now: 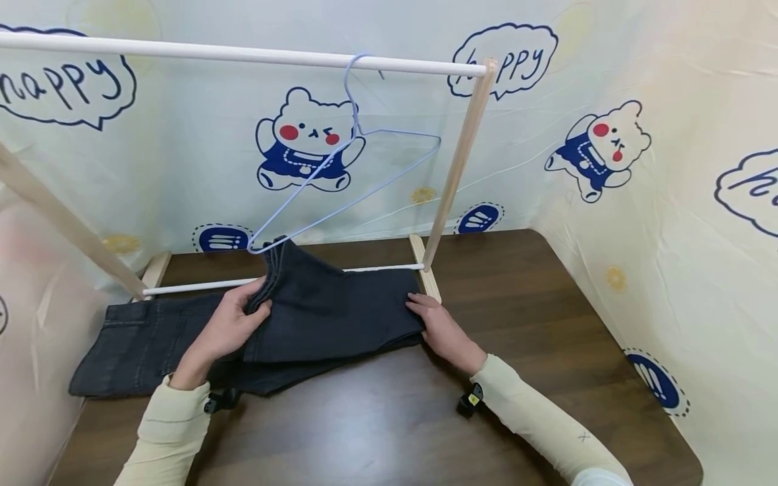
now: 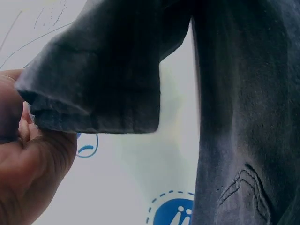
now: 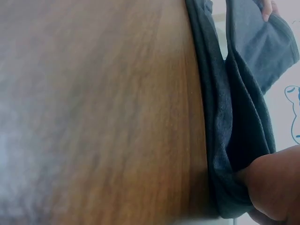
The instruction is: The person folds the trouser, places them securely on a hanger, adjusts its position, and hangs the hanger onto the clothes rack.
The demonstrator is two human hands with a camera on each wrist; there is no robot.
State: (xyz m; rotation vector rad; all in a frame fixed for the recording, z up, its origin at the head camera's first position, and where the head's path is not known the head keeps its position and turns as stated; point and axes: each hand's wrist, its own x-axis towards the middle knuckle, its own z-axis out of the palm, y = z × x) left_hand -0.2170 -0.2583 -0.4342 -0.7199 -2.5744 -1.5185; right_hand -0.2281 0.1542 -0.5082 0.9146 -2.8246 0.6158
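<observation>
Dark jeans [image 1: 340,317] lie folded across the table, one leg folded back over the rest. My left hand [image 1: 234,320] pinches the hems of that upper leg and holds them raised off the layer below. In the left wrist view, the cuff [image 2: 98,103] hangs from the thumb and fingers of that hand. My right hand [image 1: 446,331] grips the folded right end, fingers over the top; in the right wrist view, a digit presses into the fold [image 3: 234,187]. A light blue wire hanger [image 1: 383,185] hangs from the rack, its lower left corner right at the raised cuff.
The rack has a white top rail [image 1: 243,54], wooden posts [image 1: 458,169] and a low white bar [image 1: 200,287] behind the jeans. Brown tabletop [image 1: 516,337] extends to the front and right. Printed cloth walls [image 1: 699,88] stand behind and at both sides.
</observation>
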